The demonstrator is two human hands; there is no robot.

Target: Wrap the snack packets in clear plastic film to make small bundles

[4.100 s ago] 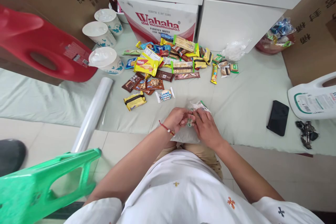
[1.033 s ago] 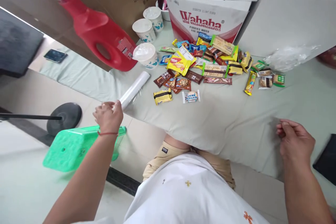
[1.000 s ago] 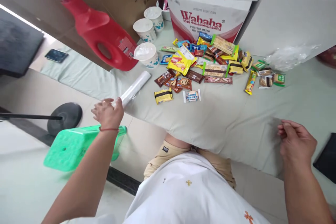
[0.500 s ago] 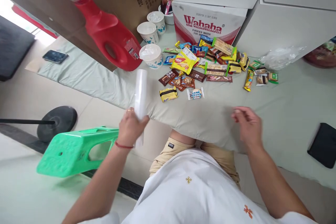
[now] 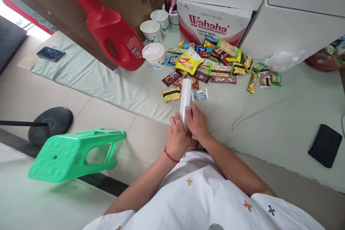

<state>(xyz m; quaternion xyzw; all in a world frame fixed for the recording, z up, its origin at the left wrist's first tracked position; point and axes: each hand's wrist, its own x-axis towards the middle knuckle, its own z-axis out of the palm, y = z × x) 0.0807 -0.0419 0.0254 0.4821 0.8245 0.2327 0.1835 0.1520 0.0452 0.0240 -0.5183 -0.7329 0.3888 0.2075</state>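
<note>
My left hand (image 5: 178, 134) is wrapped around the lower part of a whitish, semi-clear roll of plastic film (image 5: 185, 95). Against the roll's right side, my right hand (image 5: 198, 122) presses its thumb, fingers curled behind. The roll points away from me, its top end in front of the wrapped snacks (image 5: 190, 61) piled on the cloth. A yellow-wrapped snack (image 5: 171, 94) lies just left of the roll, and a white-and-blue wrapped biscuit (image 5: 200, 94) just right of it. The roll's lower end is mostly hidden by my hands.
Paper cups (image 5: 154, 56), a red jug (image 5: 113, 32) and a Wahaha carton (image 5: 212, 21) stand behind. A crumpled clear bag (image 5: 283, 60) and a black pouch (image 5: 325, 146) lie to the right. At left are a green stool (image 5: 72, 154), a phone (image 5: 50, 53) and a round black base (image 5: 51, 124).
My left hand has carried the roll rightward to in front of my body. My right hand has come left from over the cloth and taken hold of the roll too.
</note>
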